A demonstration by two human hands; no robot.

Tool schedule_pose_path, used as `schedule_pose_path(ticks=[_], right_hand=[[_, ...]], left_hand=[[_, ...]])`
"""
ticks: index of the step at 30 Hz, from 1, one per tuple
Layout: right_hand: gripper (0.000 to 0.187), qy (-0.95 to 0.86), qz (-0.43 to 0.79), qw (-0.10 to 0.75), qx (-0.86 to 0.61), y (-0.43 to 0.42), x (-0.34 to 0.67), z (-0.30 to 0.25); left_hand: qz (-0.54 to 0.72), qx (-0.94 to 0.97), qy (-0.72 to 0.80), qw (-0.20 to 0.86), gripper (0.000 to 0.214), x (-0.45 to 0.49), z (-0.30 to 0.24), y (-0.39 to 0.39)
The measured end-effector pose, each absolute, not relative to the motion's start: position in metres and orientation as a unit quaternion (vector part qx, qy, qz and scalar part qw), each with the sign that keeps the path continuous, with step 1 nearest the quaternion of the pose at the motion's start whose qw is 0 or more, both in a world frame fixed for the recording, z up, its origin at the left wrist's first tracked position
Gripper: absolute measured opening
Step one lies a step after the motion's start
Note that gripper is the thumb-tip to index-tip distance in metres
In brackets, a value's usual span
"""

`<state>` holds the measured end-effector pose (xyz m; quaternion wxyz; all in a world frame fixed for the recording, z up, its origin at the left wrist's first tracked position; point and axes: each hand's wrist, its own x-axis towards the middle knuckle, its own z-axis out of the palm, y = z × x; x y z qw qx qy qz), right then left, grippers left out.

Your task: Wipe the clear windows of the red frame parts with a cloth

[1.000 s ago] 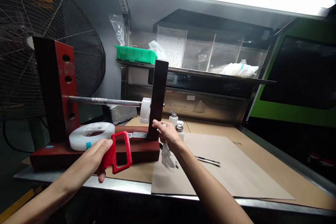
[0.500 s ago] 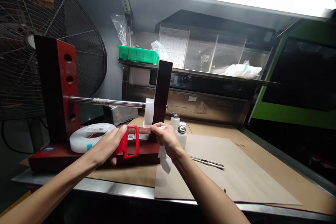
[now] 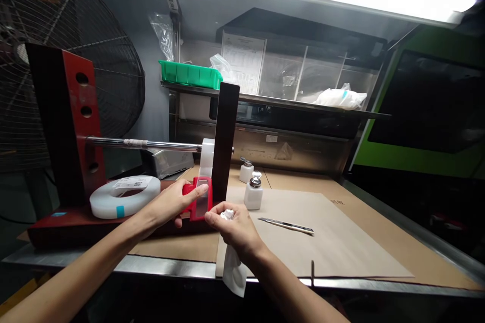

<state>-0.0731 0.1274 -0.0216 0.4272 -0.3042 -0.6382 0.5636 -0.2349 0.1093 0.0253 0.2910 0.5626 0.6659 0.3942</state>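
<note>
My left hand [image 3: 170,204] grips a red plastic frame [image 3: 210,199], its thumb resting on clear film that spans the frame's opening. That strip appears to come down from a narrow roll of clear film [image 3: 206,156] on the metal rod [image 3: 170,146]. Close by the frame's lower right corner, my right hand [image 3: 238,229] is closed around a crumpled white wipe [image 3: 234,275] that dangles below it. Its thumb and forefinger pinch at the film's lower end; the exact contact is too small to tell. A larger film roll [image 3: 98,207] lies flat on the red stand's base.
The stand's dark upright [image 3: 226,136] rises just behind my hands. White pump bottles [image 3: 253,197] and a utility knife [image 3: 288,225] are right of them on cardboard [image 3: 341,242]. A green bin [image 3: 189,74] sits on the shelf; a large fan [image 3: 113,75] stands left.
The red frame has moved right and turned, and film now lies across it under my left thumb. My right hand has come down from the roll to the frame's lower corner.
</note>
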Motion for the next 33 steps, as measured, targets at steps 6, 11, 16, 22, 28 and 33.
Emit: schedule_pose_path(ticks=[6,11,16,22,28,33], right_hand=[[0.020,-0.653,0.549,0.416,-0.314,0.129,-0.070,-0.024],[0.020,-0.660,0.540,0.416,-0.317,0.129,-0.068,-0.026],[0.021,-0.662,0.533,0.418,-0.322,0.129,-0.066,-0.026],[0.020,-0.672,0.514,0.424,-0.324,0.128,-0.067,-0.024],[0.019,-0.761,0.351,0.431,-0.333,0.126,-0.063,-0.023],[0.042,-0.886,0.013,0.396,-0.242,0.126,-0.055,-0.036]], left_hand=[[0.384,0.571,0.667,0.286,0.049,-0.232,0.028,0.105],[0.384,0.584,0.656,0.286,0.049,-0.231,0.026,0.105],[0.385,0.602,0.632,0.301,0.049,-0.229,0.026,0.103],[0.394,0.592,0.633,0.308,0.047,-0.229,0.026,0.101],[0.407,0.586,0.626,0.317,0.046,-0.230,0.023,0.102],[0.415,0.583,0.617,0.327,0.048,-0.230,0.027,0.100]])
